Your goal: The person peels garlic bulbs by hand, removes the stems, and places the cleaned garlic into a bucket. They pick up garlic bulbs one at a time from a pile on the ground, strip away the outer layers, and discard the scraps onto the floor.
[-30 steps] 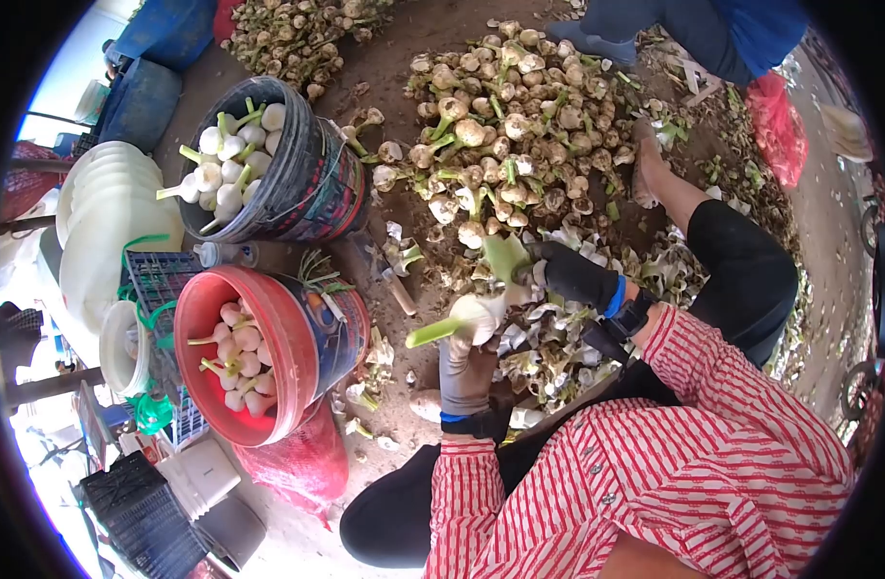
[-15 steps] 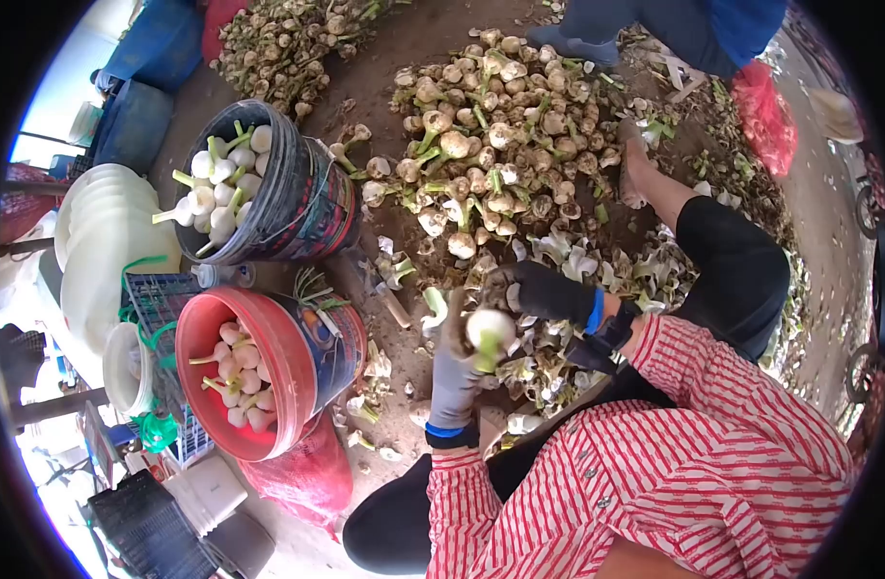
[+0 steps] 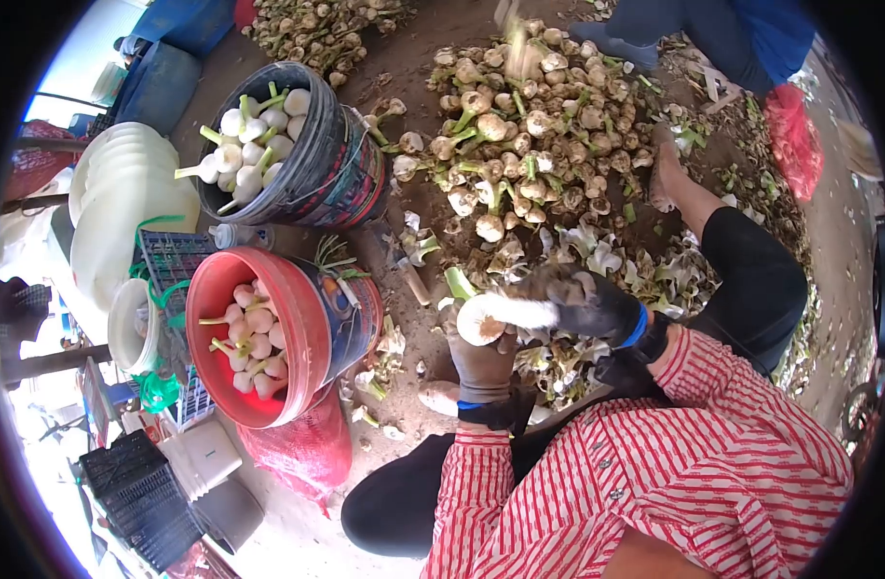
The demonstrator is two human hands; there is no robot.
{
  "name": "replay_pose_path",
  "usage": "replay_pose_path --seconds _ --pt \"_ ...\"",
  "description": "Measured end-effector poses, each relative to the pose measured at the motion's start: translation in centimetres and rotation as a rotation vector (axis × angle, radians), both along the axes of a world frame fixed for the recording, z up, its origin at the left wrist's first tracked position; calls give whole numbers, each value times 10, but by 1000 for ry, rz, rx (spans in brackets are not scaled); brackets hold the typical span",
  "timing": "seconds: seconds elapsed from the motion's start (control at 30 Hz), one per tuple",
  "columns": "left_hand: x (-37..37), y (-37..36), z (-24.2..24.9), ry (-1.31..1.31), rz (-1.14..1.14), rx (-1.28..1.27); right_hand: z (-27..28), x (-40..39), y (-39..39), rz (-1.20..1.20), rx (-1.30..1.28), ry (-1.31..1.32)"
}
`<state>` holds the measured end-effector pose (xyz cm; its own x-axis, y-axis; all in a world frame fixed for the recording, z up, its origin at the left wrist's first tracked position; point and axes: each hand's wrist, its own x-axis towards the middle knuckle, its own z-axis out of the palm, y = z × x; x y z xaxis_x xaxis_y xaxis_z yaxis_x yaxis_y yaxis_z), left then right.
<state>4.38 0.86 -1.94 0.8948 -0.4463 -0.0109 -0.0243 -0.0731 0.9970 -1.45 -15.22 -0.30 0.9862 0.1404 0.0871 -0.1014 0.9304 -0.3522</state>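
Note:
My left hand (image 3: 483, 367), in a dirty grey glove, is closed around a large white garlic bulb (image 3: 479, 321). Its round face is turned up, and a green stem (image 3: 459, 283) sticks out just beyond the fingers. To the right, my dark-gloved right hand (image 3: 589, 307) is partly smeared by motion, its fingers curled. A blurred white strip (image 3: 527, 311), which looks like garlic skin, stretches from the bulb to those fingers. Under both hands lies a litter of peeled skins (image 3: 558, 372). Beyond them spreads a heap of unpeeled garlic (image 3: 558, 125).
At left stand a black bucket (image 3: 211, 183) and a red bucket (image 3: 199, 333), both holding cleaned bulbs. A wooden-handled tool (image 3: 415, 283) lies on the ground nearby. Another person's leg (image 3: 698, 39) is at the upper right. A pale blurred thing (image 3: 516, 43) hangs over the heap.
My right hand has drawn away rightward from the bulb, with the white strip now between them. The bulb's pale face has turned up. The whole view has shifted slightly.

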Motion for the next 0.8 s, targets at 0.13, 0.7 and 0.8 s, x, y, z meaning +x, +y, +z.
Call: replay_pose_path --seconds 0.13,0.7,0.8 --pt "12 12 -16 1098 242 -937 25 -16 -8 31 -502 -258" --pt "139 19 98 628 43 -1008 -12 31 -6 401 -1484 226" --pt "151 9 127 492 193 -912 -93 78 -60 -414 -1854 179"
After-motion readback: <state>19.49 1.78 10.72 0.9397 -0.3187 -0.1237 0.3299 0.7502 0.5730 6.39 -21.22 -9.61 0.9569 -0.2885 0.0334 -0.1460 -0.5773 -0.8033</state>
